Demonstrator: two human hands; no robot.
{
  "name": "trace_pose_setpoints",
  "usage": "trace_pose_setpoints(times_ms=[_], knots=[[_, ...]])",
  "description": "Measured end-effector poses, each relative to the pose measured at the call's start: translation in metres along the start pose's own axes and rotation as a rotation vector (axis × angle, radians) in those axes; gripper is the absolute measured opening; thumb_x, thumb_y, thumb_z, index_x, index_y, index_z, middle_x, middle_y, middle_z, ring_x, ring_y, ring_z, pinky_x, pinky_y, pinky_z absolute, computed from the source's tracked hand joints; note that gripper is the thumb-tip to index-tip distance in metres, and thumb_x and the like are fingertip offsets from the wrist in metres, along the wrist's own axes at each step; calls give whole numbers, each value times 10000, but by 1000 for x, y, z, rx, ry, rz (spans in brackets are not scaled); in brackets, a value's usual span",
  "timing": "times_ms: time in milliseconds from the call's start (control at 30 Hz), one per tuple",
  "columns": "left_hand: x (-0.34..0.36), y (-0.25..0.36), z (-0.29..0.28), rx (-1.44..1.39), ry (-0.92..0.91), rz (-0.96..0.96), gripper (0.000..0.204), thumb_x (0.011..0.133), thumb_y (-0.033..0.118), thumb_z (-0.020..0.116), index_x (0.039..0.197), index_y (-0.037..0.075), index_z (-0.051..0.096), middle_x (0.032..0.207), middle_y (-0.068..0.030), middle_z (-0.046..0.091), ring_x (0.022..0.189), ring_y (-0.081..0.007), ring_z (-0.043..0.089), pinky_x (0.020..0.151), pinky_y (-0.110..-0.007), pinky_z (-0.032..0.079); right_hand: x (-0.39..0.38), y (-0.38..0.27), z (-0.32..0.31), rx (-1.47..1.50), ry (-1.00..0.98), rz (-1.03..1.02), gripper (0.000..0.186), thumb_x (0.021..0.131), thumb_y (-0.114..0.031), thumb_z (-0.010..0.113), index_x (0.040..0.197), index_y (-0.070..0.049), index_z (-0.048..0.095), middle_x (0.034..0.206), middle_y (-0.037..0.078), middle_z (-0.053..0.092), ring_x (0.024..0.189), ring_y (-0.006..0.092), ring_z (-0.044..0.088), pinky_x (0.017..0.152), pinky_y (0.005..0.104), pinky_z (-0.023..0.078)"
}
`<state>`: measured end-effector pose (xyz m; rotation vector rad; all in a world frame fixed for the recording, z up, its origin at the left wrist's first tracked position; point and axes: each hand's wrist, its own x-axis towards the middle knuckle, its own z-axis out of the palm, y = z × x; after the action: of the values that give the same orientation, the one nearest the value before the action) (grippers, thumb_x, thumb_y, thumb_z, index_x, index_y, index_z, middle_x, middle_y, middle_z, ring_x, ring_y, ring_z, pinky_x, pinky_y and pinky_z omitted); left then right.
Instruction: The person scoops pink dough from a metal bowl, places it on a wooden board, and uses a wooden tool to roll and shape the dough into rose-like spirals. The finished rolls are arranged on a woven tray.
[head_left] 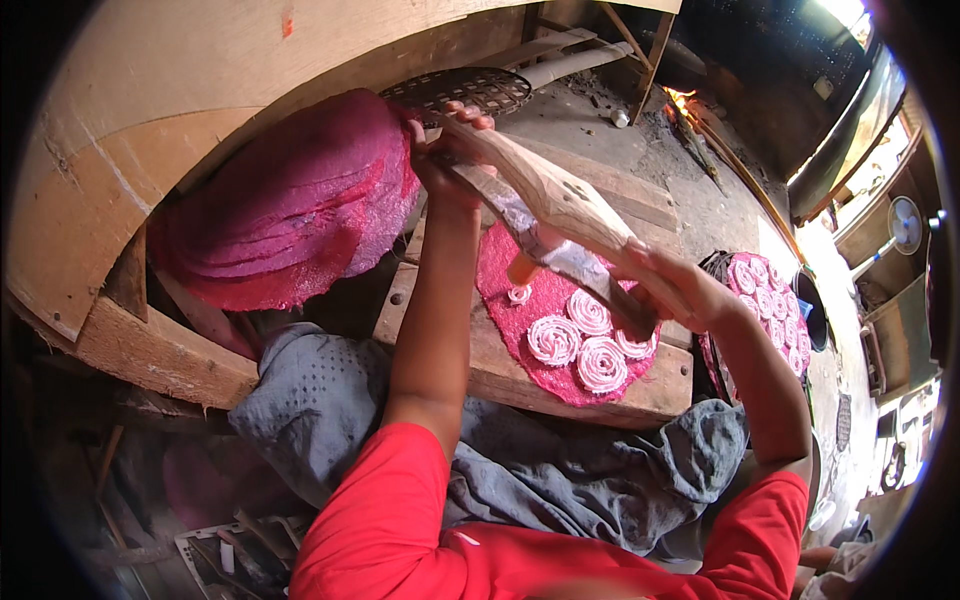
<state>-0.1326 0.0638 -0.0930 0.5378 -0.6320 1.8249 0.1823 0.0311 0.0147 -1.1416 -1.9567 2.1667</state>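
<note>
Wooden press (560, 205) spans between the hands; pale grained upper bar, worn lower one; left hand (448, 150) and right hand (690, 292) curled closed round its ends; beneath the fingers, pink-white swirls (603, 364) on ragged pink mat (500, 280), partly hidden by press; left of left fingers, layered magenta pile (290, 200); just beyond them, dark woven tray (475, 88).

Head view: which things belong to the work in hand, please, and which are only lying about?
Seem to belong:
- wooden tool, held by left hand and right hand
- pink swirls on round pink mat
- wooden bench beneath
- second swirl-covered round, right

Apparently just around:
- woven tray
- burning wood
- fan
</note>
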Motion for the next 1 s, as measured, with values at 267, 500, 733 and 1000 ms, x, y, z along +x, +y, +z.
trace_pose_setpoints(times_ms=[267,500,733,1000], knots=[[5,0,18,32,-18,7,535,881,551,559,1009,33,594,920,-108,566,921,-269,524,891,-386,444,-9,-9,9,-232,61,-177,524,1014,-448,383,1089,7,633,735,52,616,669,130,593,601,270,467],[15,-11,21,-92,-6,-40,543,912,567,471,938,33,568,866,-123,562,835,-282,527,798,-401,458,-11,-12,6,-320,241,-124,620,961,-544,427,817,13,660,630,83,613,531,150,603,516,288,494],[-1,7,11,98,52,-58,590,926,603,409,926,36,572,810,-116,555,799,-278,532,767,-396,466,-3,23,-1,-213,65,-257,531,1015,-422,428,858,33,650,671,50,615,584,112,573,558,280,458],[-13,-10,-20,-6,-113,-63,250,919,337,475,969,139,620,878,10,625,885,-194,623,872,-517,430,29,51,-5,424,-145,-169,784,936,-651,369,1345,14,449,914,221,656,706,302,679,660,391,586]])
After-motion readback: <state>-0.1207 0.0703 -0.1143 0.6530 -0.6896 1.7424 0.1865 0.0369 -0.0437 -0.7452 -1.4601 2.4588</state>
